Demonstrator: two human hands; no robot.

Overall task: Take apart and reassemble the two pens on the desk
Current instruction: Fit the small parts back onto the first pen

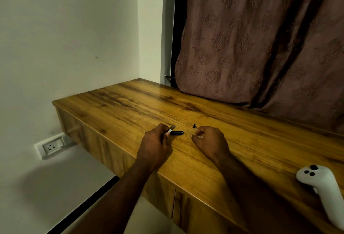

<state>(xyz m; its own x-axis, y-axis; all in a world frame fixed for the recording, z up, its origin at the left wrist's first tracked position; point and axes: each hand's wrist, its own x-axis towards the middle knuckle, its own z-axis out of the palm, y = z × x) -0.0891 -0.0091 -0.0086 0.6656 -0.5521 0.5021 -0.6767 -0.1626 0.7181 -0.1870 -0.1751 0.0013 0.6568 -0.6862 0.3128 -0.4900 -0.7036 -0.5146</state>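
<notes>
My left hand (pixel 155 141) rests on the wooden desk (pixel 242 137) and grips a pen (pixel 176 132) whose black end points right, out of my fingers. A pale, clear-looking pen piece (pixel 172 127) lies just behind that hand. My right hand (pixel 209 140) sits a short way to the right, fingers curled, pinching a thin pen part with a small black end (pixel 194 126) that sticks up toward the back. Most of what each hand holds is hidden by the fingers.
A white game-style controller (pixel 323 187) lies at the desk's front right corner. A patterned curtain (pixel 260 38) hangs down onto the desk's back edge. A wall socket (pixel 51 147) sits low on the left wall, beside the desk's left end.
</notes>
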